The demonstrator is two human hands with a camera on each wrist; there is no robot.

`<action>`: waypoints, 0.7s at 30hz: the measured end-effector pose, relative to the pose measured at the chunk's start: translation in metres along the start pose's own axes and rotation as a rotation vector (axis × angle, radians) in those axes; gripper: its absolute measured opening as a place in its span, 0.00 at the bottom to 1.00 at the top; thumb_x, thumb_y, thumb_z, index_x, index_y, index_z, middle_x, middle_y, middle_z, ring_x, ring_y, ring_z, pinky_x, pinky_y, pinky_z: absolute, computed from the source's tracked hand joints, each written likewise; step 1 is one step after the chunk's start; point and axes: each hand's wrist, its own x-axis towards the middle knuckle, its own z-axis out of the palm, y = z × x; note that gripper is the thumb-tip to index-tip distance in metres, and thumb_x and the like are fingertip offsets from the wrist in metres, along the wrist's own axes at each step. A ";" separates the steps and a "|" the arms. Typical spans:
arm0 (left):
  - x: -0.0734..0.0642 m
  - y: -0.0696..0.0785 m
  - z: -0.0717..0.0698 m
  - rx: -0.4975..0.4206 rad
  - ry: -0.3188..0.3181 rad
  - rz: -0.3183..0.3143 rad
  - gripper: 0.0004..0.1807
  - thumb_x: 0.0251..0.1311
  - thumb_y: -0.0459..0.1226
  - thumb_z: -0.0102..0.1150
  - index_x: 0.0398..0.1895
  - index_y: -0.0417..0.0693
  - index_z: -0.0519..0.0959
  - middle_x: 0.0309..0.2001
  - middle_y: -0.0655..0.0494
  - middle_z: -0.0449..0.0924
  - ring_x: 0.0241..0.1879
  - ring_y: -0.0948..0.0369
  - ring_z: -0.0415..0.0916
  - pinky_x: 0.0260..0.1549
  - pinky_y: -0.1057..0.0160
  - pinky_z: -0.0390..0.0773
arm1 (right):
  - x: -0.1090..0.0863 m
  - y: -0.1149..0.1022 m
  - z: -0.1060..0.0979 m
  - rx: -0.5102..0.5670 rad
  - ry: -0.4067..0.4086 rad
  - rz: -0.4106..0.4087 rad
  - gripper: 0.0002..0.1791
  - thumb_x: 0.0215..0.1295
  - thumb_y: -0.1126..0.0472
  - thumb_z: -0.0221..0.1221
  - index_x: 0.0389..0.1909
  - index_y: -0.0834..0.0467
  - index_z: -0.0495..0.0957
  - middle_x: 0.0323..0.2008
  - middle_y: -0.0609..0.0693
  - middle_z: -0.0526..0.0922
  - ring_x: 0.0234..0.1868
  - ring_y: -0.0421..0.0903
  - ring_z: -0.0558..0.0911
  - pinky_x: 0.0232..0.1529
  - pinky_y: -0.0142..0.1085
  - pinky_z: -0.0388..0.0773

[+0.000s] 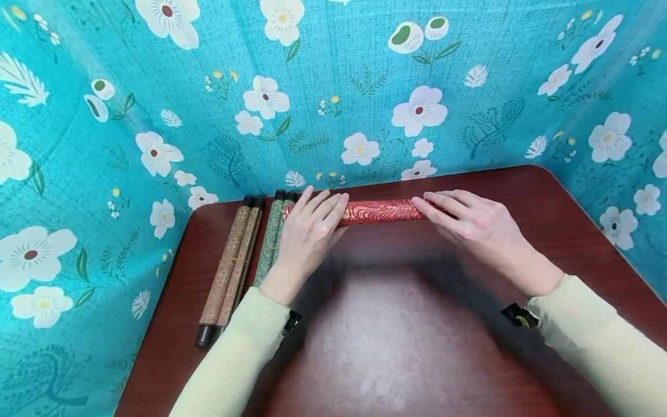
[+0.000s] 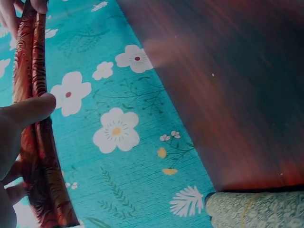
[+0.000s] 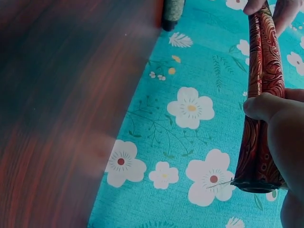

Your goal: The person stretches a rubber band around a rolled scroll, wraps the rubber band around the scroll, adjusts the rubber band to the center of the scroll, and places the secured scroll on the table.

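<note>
Both hands hold a red patterned scroll point(image 1: 383, 212), rolled up from two sides into a pair of parallel rolls, level above the far part of the table. My left hand point(image 1: 310, 233) grips it near its left end, and the thumb point(image 2: 35, 108) lies across the rolls in the left wrist view. Toward the other end, my right hand point(image 1: 476, 223) grips it the same way, its thumb point(image 3: 263, 107) pressing on the rolls. A thin thread sticks out at the scroll's end in the right wrist view. Fingers behind the scroll are partly hidden.
A brown patterned scroll point(image 1: 229, 260) with dark end knobs lies on the left of the dark red table point(image 1: 375, 347). Beside it lies a green scroll point(image 1: 271, 237), partly covered by my left arm. A blue flowered cloth point(image 1: 333, 87) hangs behind the table.
</note>
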 end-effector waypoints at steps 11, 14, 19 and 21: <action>-0.001 0.000 -0.004 -0.041 -0.098 -0.039 0.31 0.51 0.38 0.85 0.59 0.38 0.85 0.54 0.45 0.89 0.59 0.47 0.84 0.74 0.49 0.69 | -0.006 0.004 -0.004 0.005 -0.008 -0.015 0.21 0.86 0.57 0.47 0.68 0.57 0.82 0.53 0.60 0.89 0.46 0.60 0.88 0.38 0.57 0.88; -0.001 0.003 -0.004 -0.051 -0.115 -0.031 0.30 0.52 0.39 0.84 0.58 0.39 0.86 0.54 0.46 0.90 0.59 0.48 0.85 0.74 0.49 0.70 | -0.007 0.004 -0.004 0.011 -0.013 -0.016 0.22 0.87 0.57 0.47 0.68 0.57 0.82 0.53 0.60 0.89 0.46 0.60 0.88 0.38 0.57 0.88; -0.004 0.009 -0.002 -0.049 -0.121 -0.034 0.30 0.51 0.40 0.85 0.58 0.39 0.86 0.53 0.46 0.90 0.58 0.49 0.85 0.73 0.50 0.72 | -0.009 0.002 -0.002 0.026 -0.014 -0.020 0.22 0.87 0.57 0.46 0.67 0.57 0.83 0.54 0.60 0.89 0.46 0.60 0.88 0.37 0.57 0.88; -0.004 0.011 -0.001 -0.054 -0.119 -0.028 0.30 0.52 0.40 0.85 0.58 0.39 0.86 0.53 0.46 0.90 0.58 0.50 0.86 0.73 0.51 0.71 | -0.009 0.000 -0.001 0.031 -0.016 -0.025 0.22 0.86 0.57 0.46 0.67 0.57 0.83 0.54 0.60 0.89 0.46 0.60 0.88 0.37 0.57 0.88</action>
